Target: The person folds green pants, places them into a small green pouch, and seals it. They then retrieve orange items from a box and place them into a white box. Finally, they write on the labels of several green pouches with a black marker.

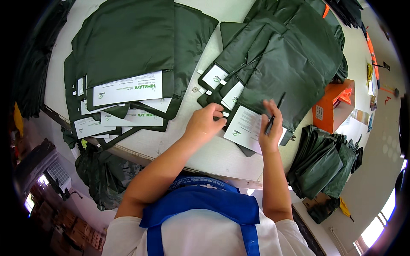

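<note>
My left hand [206, 123] is closed, its fingertips pinched at the left edge of a dark green fabric piece, beside a small white tag [226, 114]. Whatever lies between those fingertips is hidden. A slim black pen [281, 100] slants up out of my right hand [272, 128], gripped between its fingers. That hand rests over a white printed card [242, 128] at the near end of the right-hand stack of dark green fabric pieces [294, 64]. More white cards stick out from layers of the same stack, just beyond my hands.
To the left lies another stack of green fabric pieces [132, 42] with white cards. An orange box [333, 104] stands at the right, near folded dark green pieces [320, 164]. Dark green material [104, 175] hangs below the table's [183, 155] near left edge.
</note>
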`<control>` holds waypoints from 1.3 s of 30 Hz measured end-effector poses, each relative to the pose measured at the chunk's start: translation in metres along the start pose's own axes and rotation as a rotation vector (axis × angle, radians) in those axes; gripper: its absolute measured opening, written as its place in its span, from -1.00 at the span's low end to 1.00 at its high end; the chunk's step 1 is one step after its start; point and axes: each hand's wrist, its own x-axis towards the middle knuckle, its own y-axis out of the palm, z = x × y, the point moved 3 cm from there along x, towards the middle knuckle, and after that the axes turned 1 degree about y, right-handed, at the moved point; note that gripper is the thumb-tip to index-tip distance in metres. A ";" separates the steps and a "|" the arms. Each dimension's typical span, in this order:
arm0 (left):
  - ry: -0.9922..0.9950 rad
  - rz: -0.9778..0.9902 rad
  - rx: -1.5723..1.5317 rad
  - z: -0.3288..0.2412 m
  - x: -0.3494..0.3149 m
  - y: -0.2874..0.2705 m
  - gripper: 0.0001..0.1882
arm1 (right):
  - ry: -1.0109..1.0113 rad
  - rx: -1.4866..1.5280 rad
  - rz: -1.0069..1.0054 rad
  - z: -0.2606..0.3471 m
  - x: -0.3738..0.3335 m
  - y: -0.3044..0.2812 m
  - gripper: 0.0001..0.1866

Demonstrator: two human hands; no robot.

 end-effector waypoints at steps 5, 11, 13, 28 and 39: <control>-0.106 0.045 -0.099 0.007 0.008 0.011 -0.75 | 0.067 0.462 -0.044 0.032 -0.012 0.000 -0.76; -0.181 0.097 -0.304 0.018 0.012 0.013 -0.84 | 0.114 0.447 -0.042 0.031 -0.027 0.026 -0.90; -0.194 0.093 -0.325 0.017 0.013 0.014 -0.84 | 0.088 0.461 -0.023 0.036 -0.024 0.030 -0.91; -0.211 0.081 -0.348 0.015 0.013 0.013 -0.87 | 0.141 0.413 -0.050 0.035 -0.025 0.032 -0.89; 0.203 -0.311 0.196 -0.022 0.057 -0.028 -0.82 | 0.147 0.508 -0.099 0.033 0.031 0.047 -0.82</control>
